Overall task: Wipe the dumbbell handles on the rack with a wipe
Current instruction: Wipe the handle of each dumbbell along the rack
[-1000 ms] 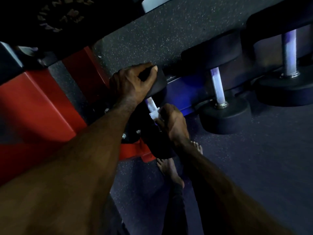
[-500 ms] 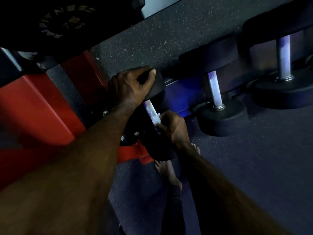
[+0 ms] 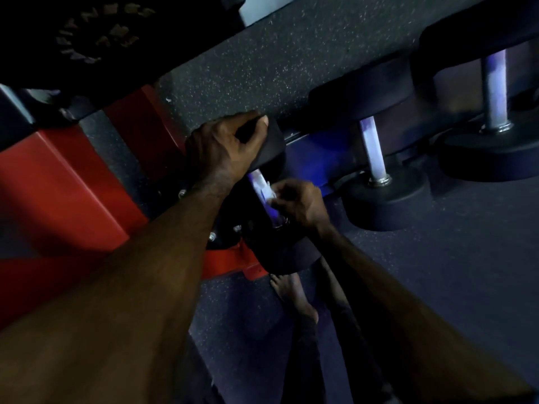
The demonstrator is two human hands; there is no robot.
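The left hand [image 3: 224,147] is clamped over the far black end of the nearest dumbbell [image 3: 269,147], steadying it. Just below, the right hand [image 3: 297,204] is closed around a white wipe [image 3: 268,195] pressed against that dumbbell's handle [image 3: 258,179], so the wiping is under way. To the right of both hands, two more handles [image 3: 372,147] wait; moving on calls for letting go and shifting both hands across.

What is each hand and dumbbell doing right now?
Left hand: gripping the top head of the near dumbbell.
Right hand: pressing the wipe on its handle.
Middle dumbbell: resting on the rack, untouched.
Far dumbbell: resting, untouched.
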